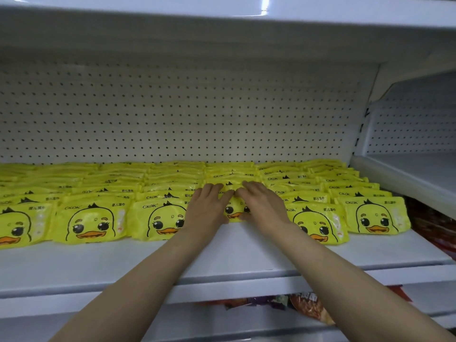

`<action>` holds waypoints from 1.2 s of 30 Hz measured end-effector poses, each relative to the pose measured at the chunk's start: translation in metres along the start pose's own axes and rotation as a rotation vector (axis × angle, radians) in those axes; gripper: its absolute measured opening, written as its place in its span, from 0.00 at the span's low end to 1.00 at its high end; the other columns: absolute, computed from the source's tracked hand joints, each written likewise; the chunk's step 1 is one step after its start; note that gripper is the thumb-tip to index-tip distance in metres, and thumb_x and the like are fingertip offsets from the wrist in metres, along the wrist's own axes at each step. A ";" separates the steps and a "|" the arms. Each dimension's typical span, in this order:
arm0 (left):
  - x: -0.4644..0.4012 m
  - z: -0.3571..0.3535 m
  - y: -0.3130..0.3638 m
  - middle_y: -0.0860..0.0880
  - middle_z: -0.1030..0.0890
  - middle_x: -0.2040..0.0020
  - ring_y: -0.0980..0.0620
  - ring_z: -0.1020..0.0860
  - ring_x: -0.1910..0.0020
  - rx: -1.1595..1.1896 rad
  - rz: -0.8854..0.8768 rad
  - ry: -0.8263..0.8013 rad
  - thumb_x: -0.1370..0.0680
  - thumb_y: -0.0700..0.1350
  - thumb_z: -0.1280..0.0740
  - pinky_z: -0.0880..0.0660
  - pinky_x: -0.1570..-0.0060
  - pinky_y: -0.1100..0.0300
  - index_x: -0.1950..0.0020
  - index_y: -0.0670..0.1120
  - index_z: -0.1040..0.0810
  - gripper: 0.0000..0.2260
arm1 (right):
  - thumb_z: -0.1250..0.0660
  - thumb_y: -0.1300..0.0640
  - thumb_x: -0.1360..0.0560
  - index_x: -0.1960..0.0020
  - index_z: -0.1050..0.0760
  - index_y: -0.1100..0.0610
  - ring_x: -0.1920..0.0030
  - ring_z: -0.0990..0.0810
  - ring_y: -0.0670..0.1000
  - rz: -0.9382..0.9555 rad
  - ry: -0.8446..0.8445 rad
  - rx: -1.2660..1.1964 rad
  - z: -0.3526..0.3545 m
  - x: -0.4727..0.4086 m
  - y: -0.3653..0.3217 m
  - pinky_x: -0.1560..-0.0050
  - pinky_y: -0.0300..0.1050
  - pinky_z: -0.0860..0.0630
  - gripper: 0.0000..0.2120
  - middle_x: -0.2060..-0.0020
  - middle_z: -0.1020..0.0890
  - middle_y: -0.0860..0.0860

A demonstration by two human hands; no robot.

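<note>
White pegboard (172, 107) backs a store shelf (222, 253) lined with rows of flat yellow duck-faced packs (91, 223). Near the shelf's front edge lies one front pack (235, 213). The left hand (209, 208) covers its left half and the right hand (264, 206) its right, fingers nearly straight, pressing without clasping.

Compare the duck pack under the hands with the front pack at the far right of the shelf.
The left hand and right hand rest on the middle pack, hiding most of it; the far-right pack lies untouched, its duck face and logo in full view. The middle pack sits farther back from the shelf edge than the far-right pack. Both are yellow with the same duck print.
</note>
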State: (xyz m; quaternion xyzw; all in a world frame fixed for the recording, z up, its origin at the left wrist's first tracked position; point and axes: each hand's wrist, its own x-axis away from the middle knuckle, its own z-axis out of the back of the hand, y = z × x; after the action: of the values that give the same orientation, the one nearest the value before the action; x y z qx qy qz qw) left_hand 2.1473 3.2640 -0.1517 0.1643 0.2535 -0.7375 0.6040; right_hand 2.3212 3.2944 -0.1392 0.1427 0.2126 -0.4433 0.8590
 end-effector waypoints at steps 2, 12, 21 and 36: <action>-0.005 -0.002 0.001 0.46 0.19 0.48 0.44 0.22 0.52 0.001 0.019 0.016 0.53 0.53 0.17 0.25 0.56 0.51 0.44 0.50 0.20 0.38 | 0.18 0.51 0.41 0.43 0.24 0.55 0.36 0.24 0.58 -0.019 0.013 0.005 -0.003 -0.005 -0.002 0.49 0.52 0.22 0.30 0.36 0.22 0.55; -0.008 0.004 -0.004 0.46 0.21 0.42 0.42 0.23 0.45 0.113 0.020 0.038 0.48 0.54 0.18 0.26 0.50 0.51 0.40 0.52 0.21 0.37 | 0.23 0.49 0.32 0.35 0.27 0.53 0.28 0.33 0.56 -0.057 -0.056 -0.033 0.002 -0.010 -0.002 0.37 0.51 0.29 0.28 0.29 0.29 0.53; 0.060 0.045 -0.092 0.43 0.23 0.38 0.38 0.28 0.40 0.315 0.279 0.108 0.35 0.56 0.22 0.30 0.42 0.46 0.36 0.50 0.22 0.29 | 0.26 0.43 0.30 0.31 0.29 0.45 0.30 0.35 0.50 -0.087 -0.090 -0.421 0.026 -0.017 -0.071 0.37 0.45 0.33 0.29 0.32 0.27 0.48; 0.075 0.045 -0.080 0.43 0.21 0.49 0.39 0.24 0.50 0.133 0.194 0.031 0.44 0.55 0.18 0.26 0.55 0.48 0.38 0.48 0.20 0.36 | 0.24 0.39 0.35 0.31 0.30 0.49 0.37 0.34 0.54 0.002 -0.117 -0.064 0.020 -0.016 -0.100 0.40 0.49 0.33 0.36 0.41 0.28 0.51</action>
State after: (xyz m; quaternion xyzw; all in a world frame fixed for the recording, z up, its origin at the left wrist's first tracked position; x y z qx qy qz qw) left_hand 2.0562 3.1889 -0.1418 0.2391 0.1959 -0.6881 0.6564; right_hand 2.2357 3.2408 -0.1198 0.0894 0.1760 -0.4431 0.8745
